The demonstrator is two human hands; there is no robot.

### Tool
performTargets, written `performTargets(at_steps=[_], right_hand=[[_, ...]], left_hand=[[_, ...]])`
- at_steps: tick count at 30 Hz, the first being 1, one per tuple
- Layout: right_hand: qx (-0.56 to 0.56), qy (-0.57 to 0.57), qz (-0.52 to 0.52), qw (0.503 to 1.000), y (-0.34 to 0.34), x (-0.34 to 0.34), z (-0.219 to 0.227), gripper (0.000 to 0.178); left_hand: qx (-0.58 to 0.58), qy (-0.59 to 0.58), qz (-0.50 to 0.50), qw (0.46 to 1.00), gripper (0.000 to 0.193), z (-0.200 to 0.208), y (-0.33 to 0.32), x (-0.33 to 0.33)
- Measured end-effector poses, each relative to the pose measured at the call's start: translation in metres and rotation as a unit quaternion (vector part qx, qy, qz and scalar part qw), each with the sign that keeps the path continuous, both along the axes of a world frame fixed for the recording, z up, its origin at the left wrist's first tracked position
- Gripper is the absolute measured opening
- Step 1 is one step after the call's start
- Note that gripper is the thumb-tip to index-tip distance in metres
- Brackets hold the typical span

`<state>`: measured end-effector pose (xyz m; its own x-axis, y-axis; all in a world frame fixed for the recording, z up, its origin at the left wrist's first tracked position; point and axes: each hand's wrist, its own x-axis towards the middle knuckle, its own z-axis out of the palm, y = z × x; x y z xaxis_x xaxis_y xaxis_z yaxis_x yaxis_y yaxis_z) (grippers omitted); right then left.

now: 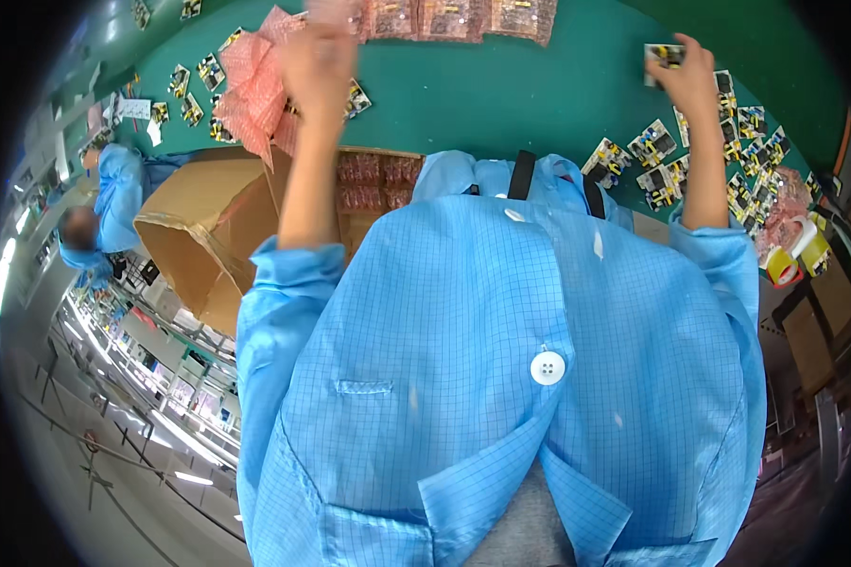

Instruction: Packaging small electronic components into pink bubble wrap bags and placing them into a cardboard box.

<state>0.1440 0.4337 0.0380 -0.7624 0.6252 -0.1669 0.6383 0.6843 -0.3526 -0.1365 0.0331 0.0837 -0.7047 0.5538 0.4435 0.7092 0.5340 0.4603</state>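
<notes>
My right hand (687, 80) is closed on the edge of a small circuit board (664, 54) with black and yellow parts, held over the green table at the far right. My left hand (320, 71) reaches to the far left, its fingers smeared by motion at the upper edge. Whether it holds anything is not clear. Right beside it lies a heap of pink bubble-wrap bags (251, 90). To its right, several wrapped packs (452, 17) stand in a row along the far side.
More circuit boards (654, 144) cluster on the right of the green table (501, 99), others at the left. An open cardboard box (208, 203) with pink wrapped packs (378, 180) sits against the near edge. Tape rolls (799, 250) lie at right. A co-worker (128, 194) is at left.
</notes>
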Motion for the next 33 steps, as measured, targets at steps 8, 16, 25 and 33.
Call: performTargets(at_steps=[8, 16, 25, 33], right_hand=[[-0.42, 0.006, -0.141, 0.896, -0.129, -0.027, -0.009, 0.052], [-0.479, 0.095, -0.133, 0.863, -0.151, 0.019, -0.026, 0.044], [-0.546, 0.093, -0.068, 0.83, -0.16, 0.033, -0.017, 0.036], [-0.537, 0.223, -0.095, 0.808, -0.172, 0.021, -0.023, 0.035]], left_hand=[[-0.142, -0.166, -0.177, 0.96, 0.029, -0.052, 0.003, 0.158], [-0.166, -0.108, -0.186, 0.962, 0.025, -0.049, 0.007, 0.171], [-0.129, -0.123, -0.098, 0.979, 0.014, -0.081, 0.036, 0.166], [-0.091, -0.154, -0.105, 0.978, 0.013, -0.08, 0.031, 0.167]])
